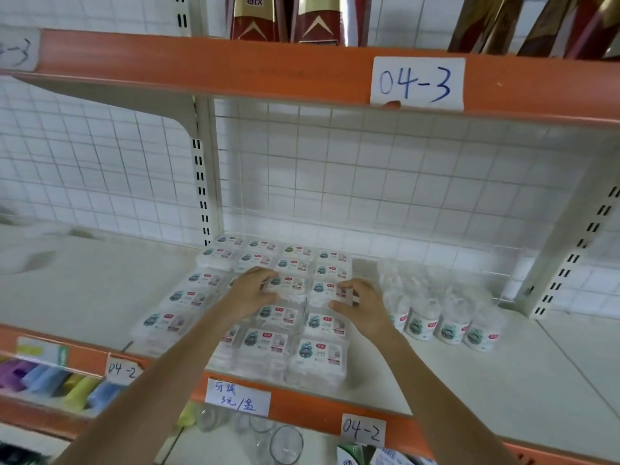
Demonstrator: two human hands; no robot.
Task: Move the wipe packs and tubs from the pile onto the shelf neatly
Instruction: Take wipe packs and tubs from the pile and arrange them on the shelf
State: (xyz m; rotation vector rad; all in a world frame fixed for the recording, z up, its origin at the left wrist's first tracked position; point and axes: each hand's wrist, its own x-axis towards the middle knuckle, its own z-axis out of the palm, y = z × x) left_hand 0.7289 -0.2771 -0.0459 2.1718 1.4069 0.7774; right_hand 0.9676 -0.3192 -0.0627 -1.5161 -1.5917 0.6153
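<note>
Clear packs (288,286) in 4 rows; labels up.

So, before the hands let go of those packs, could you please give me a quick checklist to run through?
1. Left hand on a pack in the grid of wipe packs: ok.
2. Right hand gripping the neighbouring pack: ok.
3. Pack rows square with each other: ok.
4. Front packs fully behind the shelf edge: cannot tell.
5. Tubs upright, right of the packs: ok.
6. Space left on the shelf right of the tubs: ok.
</note>
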